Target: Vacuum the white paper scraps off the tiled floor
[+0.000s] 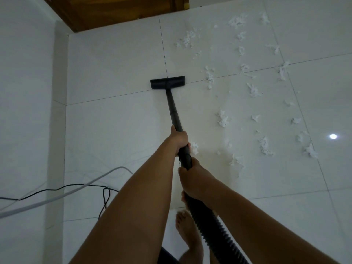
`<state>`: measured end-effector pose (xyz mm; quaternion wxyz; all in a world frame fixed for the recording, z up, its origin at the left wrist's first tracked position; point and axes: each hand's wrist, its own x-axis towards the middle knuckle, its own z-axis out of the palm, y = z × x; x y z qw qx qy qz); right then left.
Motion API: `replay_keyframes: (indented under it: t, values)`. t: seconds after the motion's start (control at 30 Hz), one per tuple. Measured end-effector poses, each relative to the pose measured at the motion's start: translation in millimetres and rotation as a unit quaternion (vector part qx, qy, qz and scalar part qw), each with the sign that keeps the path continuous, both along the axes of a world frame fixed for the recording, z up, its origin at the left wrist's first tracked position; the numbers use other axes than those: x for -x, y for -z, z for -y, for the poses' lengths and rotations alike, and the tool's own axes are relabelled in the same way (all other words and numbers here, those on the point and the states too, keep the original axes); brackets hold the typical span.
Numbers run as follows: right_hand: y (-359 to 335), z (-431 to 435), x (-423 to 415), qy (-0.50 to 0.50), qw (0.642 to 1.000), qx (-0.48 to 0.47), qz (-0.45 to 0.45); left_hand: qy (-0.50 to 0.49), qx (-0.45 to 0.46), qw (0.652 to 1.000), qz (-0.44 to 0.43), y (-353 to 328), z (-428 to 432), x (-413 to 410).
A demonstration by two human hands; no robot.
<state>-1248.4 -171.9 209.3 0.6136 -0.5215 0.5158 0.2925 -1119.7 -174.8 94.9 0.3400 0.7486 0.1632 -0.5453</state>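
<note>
Both hands hold a black vacuum wand (173, 109). My left hand (178, 140) grips the tube higher up. Closer to me, my right hand (192, 182) is wrapped around the handle where the ribbed black hose (207, 231) begins. The flat black floor nozzle (167, 82) rests on the white tiled floor (118, 119), at a tile joint. White paper scraps (253, 90) lie scattered over the tiles to the right of the nozzle, in several loose rows reaching toward the far wall. One scrap (194, 147) lies just right of my left hand.
A white wall (24, 92) runs along the left. A brown wooden door (114, 10) stands at the far end. A grey cable (57, 195) and a thin black cord (76, 186) cross the floor at lower left. My bare foot (185, 227) is beside the hose.
</note>
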Motion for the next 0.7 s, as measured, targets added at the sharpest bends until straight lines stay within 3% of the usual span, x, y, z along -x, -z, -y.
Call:
replay_keyframes:
  t: [0.3, 0.7]
  values:
    - [-5, -77, 57, -0.066, 0.996, 0.053, 0.020, -0.006, -0.004, 1.000, -0.010, -2, -78, 56]
    - [-4, -145, 134, -0.046, 0.999, 0.001, 0.014, 0.021, -0.005, 0.999, 0.035, -7, -147, 141]
